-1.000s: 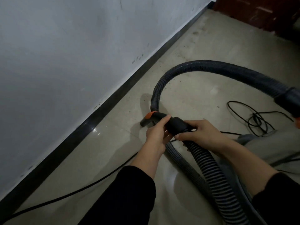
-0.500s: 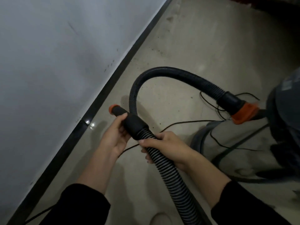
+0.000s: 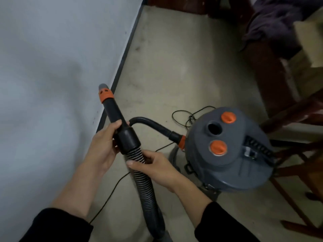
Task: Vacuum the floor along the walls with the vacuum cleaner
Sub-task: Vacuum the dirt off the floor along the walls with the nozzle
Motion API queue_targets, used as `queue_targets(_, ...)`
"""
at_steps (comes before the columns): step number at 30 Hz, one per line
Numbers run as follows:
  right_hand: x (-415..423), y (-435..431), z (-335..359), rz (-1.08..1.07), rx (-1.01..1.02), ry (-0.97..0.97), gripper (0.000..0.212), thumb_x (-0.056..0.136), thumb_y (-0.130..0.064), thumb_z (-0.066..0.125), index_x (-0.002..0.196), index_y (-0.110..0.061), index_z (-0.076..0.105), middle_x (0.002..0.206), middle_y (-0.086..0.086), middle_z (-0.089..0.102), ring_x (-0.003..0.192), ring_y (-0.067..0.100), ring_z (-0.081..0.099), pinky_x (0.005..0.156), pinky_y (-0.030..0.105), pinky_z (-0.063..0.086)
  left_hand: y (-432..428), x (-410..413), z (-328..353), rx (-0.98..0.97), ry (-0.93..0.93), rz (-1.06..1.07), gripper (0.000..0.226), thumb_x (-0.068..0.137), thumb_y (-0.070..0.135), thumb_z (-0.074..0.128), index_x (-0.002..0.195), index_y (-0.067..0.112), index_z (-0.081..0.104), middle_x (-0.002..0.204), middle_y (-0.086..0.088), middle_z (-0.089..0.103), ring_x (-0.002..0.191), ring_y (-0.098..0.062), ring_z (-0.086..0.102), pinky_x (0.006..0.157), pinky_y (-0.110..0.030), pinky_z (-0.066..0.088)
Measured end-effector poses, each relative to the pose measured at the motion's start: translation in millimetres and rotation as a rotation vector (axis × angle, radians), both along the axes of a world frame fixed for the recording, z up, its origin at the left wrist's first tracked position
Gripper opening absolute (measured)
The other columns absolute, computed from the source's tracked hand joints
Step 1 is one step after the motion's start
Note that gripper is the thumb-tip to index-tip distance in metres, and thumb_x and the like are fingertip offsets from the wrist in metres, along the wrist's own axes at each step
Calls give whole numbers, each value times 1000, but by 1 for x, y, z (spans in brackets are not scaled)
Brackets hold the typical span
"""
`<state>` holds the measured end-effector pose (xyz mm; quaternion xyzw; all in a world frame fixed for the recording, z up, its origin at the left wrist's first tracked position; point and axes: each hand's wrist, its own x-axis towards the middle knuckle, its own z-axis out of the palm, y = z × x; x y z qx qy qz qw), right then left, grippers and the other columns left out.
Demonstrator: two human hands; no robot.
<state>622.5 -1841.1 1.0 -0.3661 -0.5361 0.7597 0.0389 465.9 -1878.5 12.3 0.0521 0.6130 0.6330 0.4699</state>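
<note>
My left hand point(image 3: 103, 147) grips the black nozzle handle point(image 3: 120, 124) of the vacuum hose, just above its thick collar. The nozzle's orange-ringed tip point(image 3: 104, 94) points up and away, lifted off the floor, near the white wall point(image 3: 52, 75). My right hand point(image 3: 157, 168) holds the ribbed hose point(image 3: 145, 187) just below the collar. The hose loops behind my hands to the grey drum vacuum cleaner point(image 3: 229, 149), which stands on the floor to the right and has two orange knobs on its lid.
A dark baseboard point(image 3: 125, 49) runs along the foot of the wall. A thin black power cord point(image 3: 188, 116) lies coiled behind the vacuum and trails across the beige floor point(image 3: 174, 67). Dark wooden furniture legs point(image 3: 288, 154) and a chair with purple cloth point(image 3: 272, 20) crowd the right side.
The nozzle has risen from near the floor and now points upward. The view has swung right, bringing the vacuum drum and the furniture into sight. Both hands keep their hold.
</note>
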Motion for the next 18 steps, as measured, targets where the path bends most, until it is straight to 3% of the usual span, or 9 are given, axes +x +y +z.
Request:
queue_targets(4,49,45,56,-37,296,-193,50,82,-38,75,126,-17,63,107,-2,70,102,14,65,91,34,54,29,14,70,-15,116,-124,13,96,18,55,100,13,66,99,-6,69,90,-18,64,83,-34,51)
queue_targets(8,123,101,67,-165,560,-594,22,89,-26,65,108,-17,69,99,-1,70,98,15,64,83,28,51,47,30,85,-98,202,-211,16,97,15,53,99,19,69,98,-5,70,88,-16,63,73,-24,51)
queue_targets(11,179,141,56,-199,717,-853,8,84,-9,55,79,-12,59,82,6,60,88,30,59,68,32,43,58,41,73,-188,238,-272,22,97,15,54,113,11,68,94,-7,69,80,-14,62,58,-17,48)
queue_targets(12,195,152,48,-196,762,-924,6,82,-6,54,83,-8,59,88,9,59,93,32,57,70,35,44,61,43,66,-212,255,-293,25,96,16,55,117,10,67,94,-7,70,80,-15,63,60,-19,47)
queue_targets(15,231,173,24,22,812,-1182,35,82,-15,60,117,-10,54,122,9,52,120,30,46,94,40,44,69,44,44,-234,292,-350,26,95,16,57,119,11,67,91,-5,71,86,-17,65,70,-27,47)
queue_targets(18,241,181,-2,249,799,-1303,48,85,-24,59,130,-17,43,132,4,48,126,26,43,102,42,36,76,39,24,-258,286,-401,26,94,19,58,118,18,68,102,-4,73,99,-20,67,84,-32,50)
